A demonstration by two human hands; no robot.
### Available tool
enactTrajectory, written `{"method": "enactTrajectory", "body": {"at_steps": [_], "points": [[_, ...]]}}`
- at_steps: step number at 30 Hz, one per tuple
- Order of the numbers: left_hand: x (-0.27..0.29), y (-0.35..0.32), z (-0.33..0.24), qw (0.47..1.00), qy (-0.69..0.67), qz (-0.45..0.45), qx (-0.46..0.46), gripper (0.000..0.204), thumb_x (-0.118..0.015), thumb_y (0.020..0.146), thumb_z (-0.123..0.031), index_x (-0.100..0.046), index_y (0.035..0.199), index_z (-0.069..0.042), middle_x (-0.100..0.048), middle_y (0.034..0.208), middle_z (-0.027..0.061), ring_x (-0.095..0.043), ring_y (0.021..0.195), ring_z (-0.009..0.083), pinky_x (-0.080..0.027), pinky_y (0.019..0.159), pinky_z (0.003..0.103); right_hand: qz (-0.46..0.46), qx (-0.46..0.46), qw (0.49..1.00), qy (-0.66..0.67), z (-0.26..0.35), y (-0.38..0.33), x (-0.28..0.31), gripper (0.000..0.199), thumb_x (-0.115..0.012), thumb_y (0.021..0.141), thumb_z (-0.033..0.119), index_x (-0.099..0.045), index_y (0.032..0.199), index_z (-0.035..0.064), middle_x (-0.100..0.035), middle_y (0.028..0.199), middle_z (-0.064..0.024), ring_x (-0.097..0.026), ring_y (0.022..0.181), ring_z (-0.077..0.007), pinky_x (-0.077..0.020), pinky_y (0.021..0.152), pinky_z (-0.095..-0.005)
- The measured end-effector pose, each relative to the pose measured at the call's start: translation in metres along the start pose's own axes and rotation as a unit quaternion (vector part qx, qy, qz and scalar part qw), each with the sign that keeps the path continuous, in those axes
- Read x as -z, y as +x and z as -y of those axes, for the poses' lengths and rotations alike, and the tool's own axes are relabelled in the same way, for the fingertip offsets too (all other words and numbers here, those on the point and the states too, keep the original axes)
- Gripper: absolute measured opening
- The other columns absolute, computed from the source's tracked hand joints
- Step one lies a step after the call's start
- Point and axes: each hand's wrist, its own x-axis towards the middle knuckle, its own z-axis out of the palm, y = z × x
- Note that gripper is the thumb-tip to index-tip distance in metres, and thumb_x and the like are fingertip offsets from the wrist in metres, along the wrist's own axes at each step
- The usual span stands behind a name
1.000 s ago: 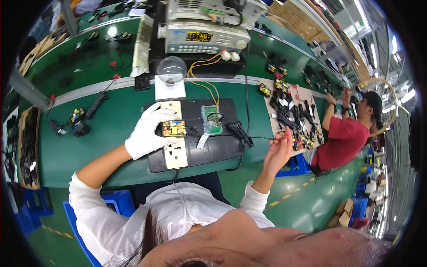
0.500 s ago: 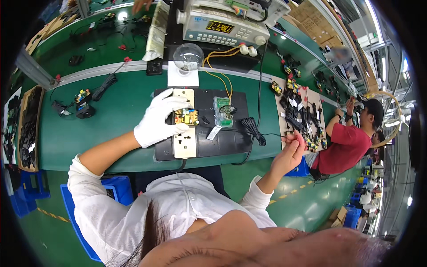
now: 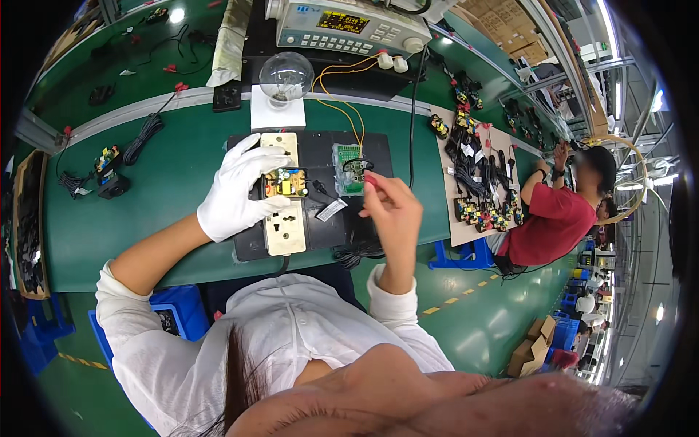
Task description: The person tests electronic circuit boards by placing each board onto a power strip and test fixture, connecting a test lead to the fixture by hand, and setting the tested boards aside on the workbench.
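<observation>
My left hand, in a white glove, grips an open power adapter with a bare yellow-and-black circuit board in a dark casing. It is held against the cream socket strip on a black base plate. My bare right hand pinches a small red-capped cable end at the edge of a green circuit board; whether they touch, I cannot tell. A white label tag lies between the hands. Below it, a black cable bundle rests at the plate's near edge.
A clear glass bulb stands on a white base behind the strip, with a bench meter beyond. Cardboard at right carries several adapters; a person in red sits past it. Another adapter lies at left.
My right hand has moved left, bringing the red cable end from beyond the plate to the green board. The cable bundle now lies nearer the front edge. My left hand still grips the adapter.
</observation>
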Motion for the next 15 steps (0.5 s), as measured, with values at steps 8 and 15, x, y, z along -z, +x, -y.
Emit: {"method": "enactTrajectory", "body": {"at_steps": [8,15], "points": [[0.001,-0.001,0.002,1.000,-0.005,0.016,0.003,0.057,-0.083,0.077,-0.034,-0.059,0.121,-0.008,-0.067,0.121,0.0104,-0.060,0.119,0.0309,-0.033,0.115,0.052,-0.046,0.050,0.980,-0.186,-0.012,0.003,-0.024,0.018,-0.075,0.083,0.006,-0.074,0.100,0.0003,-0.064,0.078,-0.0092,-0.062,0.058,-0.0177,-0.0493,0.054,-0.0302],[0.000,-0.002,0.003,1.000,-0.004,0.014,0.009,0.057,-0.082,0.075,-0.035,-0.062,0.122,-0.008,-0.066,0.120,0.0123,-0.060,0.119,0.0314,-0.034,0.115,0.051,-0.078,0.112,0.944,-0.302,-0.012,-0.004,-0.033,0.019,-0.074,0.084,0.008,-0.075,0.102,0.0025,-0.061,0.076,-0.0078,-0.060,0.058,-0.0195,-0.0497,0.054,-0.0332]]}}
